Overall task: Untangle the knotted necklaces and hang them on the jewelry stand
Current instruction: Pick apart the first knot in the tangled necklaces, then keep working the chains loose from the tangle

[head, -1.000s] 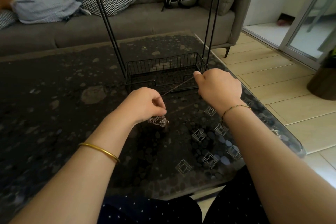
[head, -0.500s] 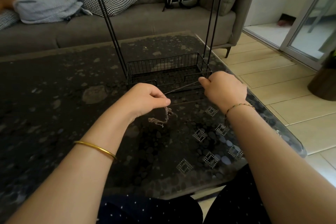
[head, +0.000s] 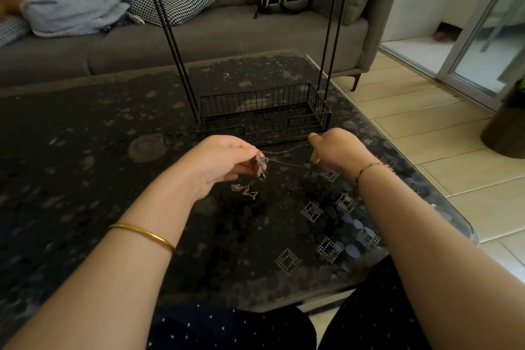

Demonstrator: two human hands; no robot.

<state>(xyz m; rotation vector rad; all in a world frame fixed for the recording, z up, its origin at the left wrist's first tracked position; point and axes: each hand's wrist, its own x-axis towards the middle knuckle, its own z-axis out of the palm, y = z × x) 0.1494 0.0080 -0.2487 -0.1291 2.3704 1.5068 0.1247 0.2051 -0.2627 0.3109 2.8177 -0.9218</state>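
Fingers of the left hand [head: 224,159] pinch the knotted necklaces [head: 260,166] above the glass table [head: 85,179], while the right hand [head: 338,150] pinches a chain strand [head: 287,150] stretched between them, near the black jewelry stand [head: 264,116].

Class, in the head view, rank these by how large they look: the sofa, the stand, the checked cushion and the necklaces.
Largest to smallest:
1. sofa
2. stand
3. cushion
4. necklaces, smallest even though they are nearest the camera

The right hand [head: 338,150] has dropped, slackening the chain [head: 285,152]; the tangle [head: 245,191] dangles lower.
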